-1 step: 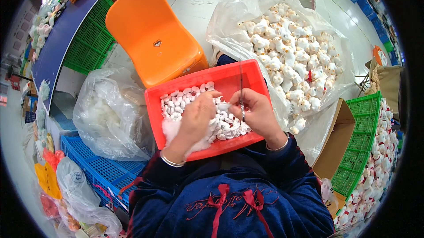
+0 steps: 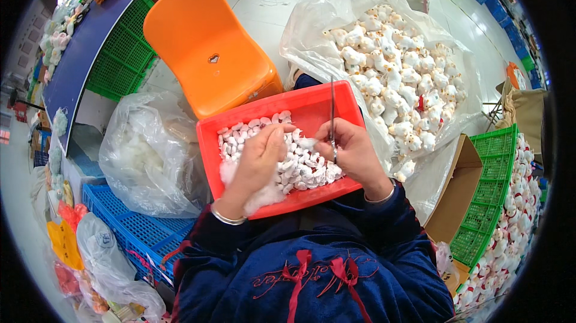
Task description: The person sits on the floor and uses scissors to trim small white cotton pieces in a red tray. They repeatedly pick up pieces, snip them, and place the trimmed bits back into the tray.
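Note:
My right hand [image 2: 351, 146] is closed round a long, thin, dark metal tool [image 2: 332, 107], perhaps forceps, with its shaft pointing away from me. A small white tuft [image 2: 307, 143] shows beside its fingertips. To the left, my left hand [image 2: 263, 152] is closed with curled fingers; whatever it may hold is hidden. Both hands are over a red plastic bin [image 2: 273, 106] in my lap. Many small white fabric pieces [image 2: 300, 170] lie in the bin. Loose white stuffing [image 2: 264, 198] sits at its near left, partly under my left hand and wrist.
Beyond the bin stands an orange chair [image 2: 210, 53]. A large clear bag [image 2: 306, 29] of small white plush toys [image 2: 390, 77] is at the right. Left are a clear bag of stuffing [image 2: 141, 158] and a blue crate [image 2: 141, 227]. A cardboard box [image 2: 456, 185] and green crate [image 2: 489, 197] stand at the right.
My hands are slightly farther apart, the left a little nearer me. The metal tool has shifted slightly right and tilted. The white tuft now shows beside my right fingertips.

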